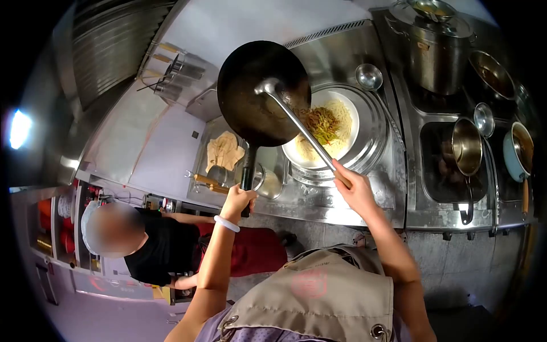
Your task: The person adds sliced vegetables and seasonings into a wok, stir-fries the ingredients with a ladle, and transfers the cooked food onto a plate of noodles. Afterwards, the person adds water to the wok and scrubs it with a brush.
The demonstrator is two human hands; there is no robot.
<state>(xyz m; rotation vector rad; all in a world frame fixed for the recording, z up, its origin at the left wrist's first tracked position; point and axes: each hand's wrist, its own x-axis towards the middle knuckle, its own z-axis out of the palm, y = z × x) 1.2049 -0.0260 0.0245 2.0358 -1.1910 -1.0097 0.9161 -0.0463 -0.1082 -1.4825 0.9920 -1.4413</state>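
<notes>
Black wok (245, 105), round and deep, is held up above the steel cooktop (383, 196), its inside turned toward the camera; the inner surface is dark and dull, browner toward the middle, with a faint wet shine and small scraps of food near the right-hand edge. Its straight dark handle (248, 165) runs back toward the person, whose left hand (239, 202) is closed firmly around it. The right hand (354, 189) is wrapped around the wooden end of a long metal ladle (302, 130), whose bowl lies over the wok's inside; whether it touches the surface cannot be told. At its right side, the wok overlaps, in view, a white plate (355, 122) of pale noodles (343, 114) topped with a heap of brown and green shreds (323, 125). The plate sits over a round, ridged metal surface (373, 142). A second ladle (369, 77) lies just beyond, and a crumpled tan cloth (224, 150) lies left of the handle. Farther right stand a lidded pot (437, 62) and several pans; at left, a co-worker (162, 242) wears black and dark red.
</notes>
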